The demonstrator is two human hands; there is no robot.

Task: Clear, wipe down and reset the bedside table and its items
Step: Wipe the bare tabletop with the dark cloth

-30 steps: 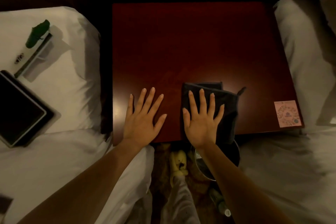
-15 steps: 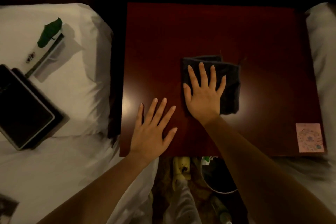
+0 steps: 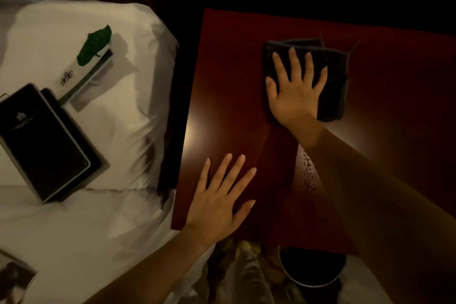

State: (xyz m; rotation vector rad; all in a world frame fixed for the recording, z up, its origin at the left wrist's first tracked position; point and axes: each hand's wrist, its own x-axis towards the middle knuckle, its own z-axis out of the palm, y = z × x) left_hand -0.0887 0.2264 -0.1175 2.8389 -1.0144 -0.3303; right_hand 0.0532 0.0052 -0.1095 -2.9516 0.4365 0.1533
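Dark-red wood surface [image 3: 385, 145] is cleared; wipe-down looks to be the step in hand. Bed [image 3: 86, 224] on the left carries the removed items: black folders [image 3: 42, 140] and a green-tipped card [image 3: 91, 57] on the pillow. Right hand [image 3: 293, 96] presses flat, grip spread wide, on the dark cloth [image 3: 333, 81] at far centre. Left hand [image 3: 219, 202] lies flat, fingers splayed, holding nothing, at near-left edge. Wet streak [image 3: 306, 170] shows nr the right forearm. Next: sweep cloth across rest of top w/ even pressure, then reset items.

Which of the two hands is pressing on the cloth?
The right hand, spread flat on the dark folded cloth farther back on the table. The left hand lies on bare wood near the front edge.
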